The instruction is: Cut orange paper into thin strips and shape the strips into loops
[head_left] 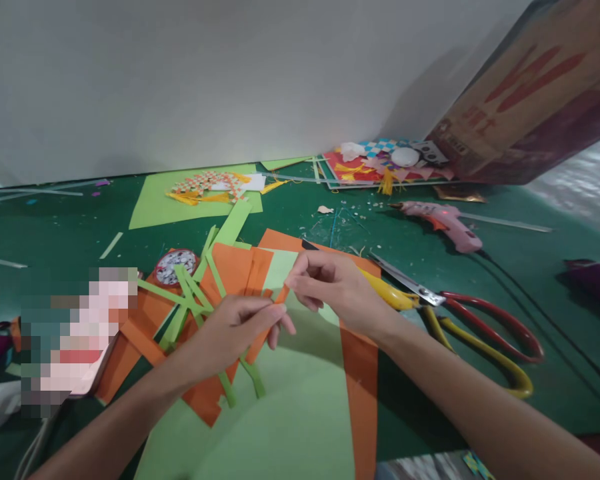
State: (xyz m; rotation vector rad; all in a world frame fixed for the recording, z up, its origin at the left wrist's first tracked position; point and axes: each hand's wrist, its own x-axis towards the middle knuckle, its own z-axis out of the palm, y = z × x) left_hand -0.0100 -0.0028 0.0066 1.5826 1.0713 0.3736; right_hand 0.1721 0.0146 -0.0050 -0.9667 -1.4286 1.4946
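At frame centre, the left hand and right hand pinch an orange paper strip, apparently steadying the short stretch between them above the pale green sheet.

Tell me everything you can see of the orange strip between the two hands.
The orange strip is narrow and matte, and looks like paper. It slants: its upper end is pinched by the right hand, while the left hand grips it lower down. The short stretch between them is all that shows clearly, seen above the pale green sheet. More orange shows below the left hand, possibly the same strip.
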